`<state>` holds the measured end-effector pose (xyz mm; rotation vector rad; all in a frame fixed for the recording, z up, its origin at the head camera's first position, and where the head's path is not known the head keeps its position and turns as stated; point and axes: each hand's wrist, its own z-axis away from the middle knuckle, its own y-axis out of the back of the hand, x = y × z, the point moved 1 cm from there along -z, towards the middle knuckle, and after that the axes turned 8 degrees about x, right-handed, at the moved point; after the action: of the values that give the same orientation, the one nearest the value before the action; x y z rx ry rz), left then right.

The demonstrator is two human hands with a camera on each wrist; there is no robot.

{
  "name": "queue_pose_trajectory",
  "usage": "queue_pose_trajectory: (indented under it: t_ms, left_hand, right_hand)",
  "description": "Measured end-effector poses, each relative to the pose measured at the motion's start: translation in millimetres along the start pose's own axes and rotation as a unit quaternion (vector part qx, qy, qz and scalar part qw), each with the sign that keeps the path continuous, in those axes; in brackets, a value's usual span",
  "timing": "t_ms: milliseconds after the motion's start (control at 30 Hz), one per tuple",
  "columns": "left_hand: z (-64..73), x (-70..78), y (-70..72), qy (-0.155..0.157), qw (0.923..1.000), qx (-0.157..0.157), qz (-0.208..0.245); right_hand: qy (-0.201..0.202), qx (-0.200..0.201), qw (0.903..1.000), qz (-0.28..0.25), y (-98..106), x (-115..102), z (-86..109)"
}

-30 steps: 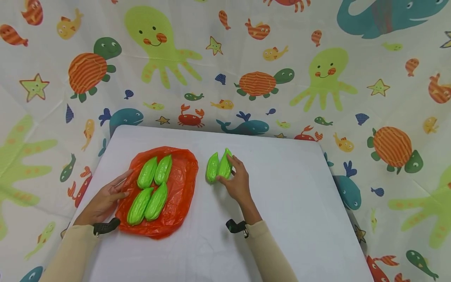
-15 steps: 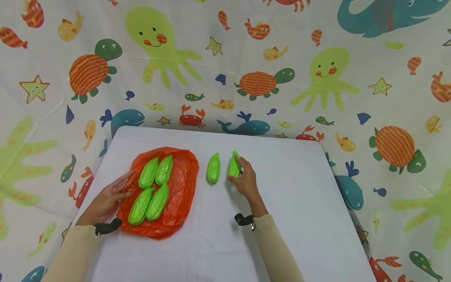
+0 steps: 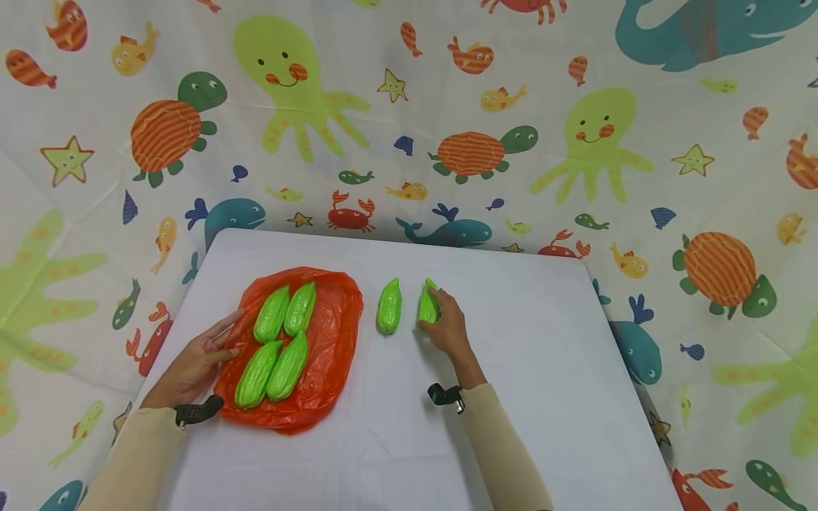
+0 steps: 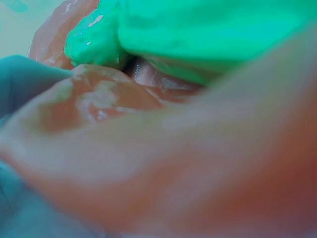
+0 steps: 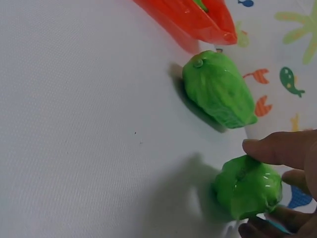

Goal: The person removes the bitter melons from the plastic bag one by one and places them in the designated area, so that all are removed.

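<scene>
My right hand (image 3: 449, 328) pinches a green ridged gourd (image 3: 427, 306) between thumb and fingers, right of the table's middle. The right wrist view shows the thumb on one side of this gourd (image 5: 247, 191) and fingertips at the other. A second such gourd (image 3: 388, 309) lies alone on the table to its left. My left hand (image 3: 194, 362) rests with extended fingers against the left rim of a crumpled red plastic bag (image 3: 329, 369), spread like a shallow tray. Several green gourds (image 3: 287, 365) lie inside. The left wrist view is blurred, filled by the bag (image 4: 148, 163) and gourds (image 4: 188, 29).
A white-covered table (image 3: 524, 369) bears everything. Behind and beside it hangs a curtain (image 3: 396, 206) printed with sea animals, close to the table's back edge. Black straps (image 3: 199, 410) with cameras sit at both wrists.
My right hand has moved right with its gourd, away from the other gourd, widening the gap between them; over the last half second it has barely shifted. The left hand stays at the bag.
</scene>
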<state>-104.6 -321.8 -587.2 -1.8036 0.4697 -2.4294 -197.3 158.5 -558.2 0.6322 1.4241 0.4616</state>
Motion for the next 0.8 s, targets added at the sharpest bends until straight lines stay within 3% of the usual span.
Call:
queue_pose_trajectory:
  t_ms: [200,400,600,800]
  left_hand:
    - [-0.1,0.0,-0.2,0.000,1.0000,0.003,-0.005]
    - [-1.3,-2.0,1.5,-0.001,0.9997,0.011,-0.024]
    - [-0.9,-1.3,1.8,0.003,0.9997,0.011,-0.024]
    - [-0.2,0.8,0.5,0.012,0.9989,0.022,-0.040]
  right_hand:
    - [0.003,0.009,0.9999,0.011,1.1,-0.6,1.4]
    - [0.018,0.043,0.9987,0.021,5.3,-9.2,5.6]
    - [0.057,0.081,0.9945,-0.034,3.9,-26.9,15.7]
    - [0.077,0.081,0.9915,-0.067,-11.7,-48.7,34.6]
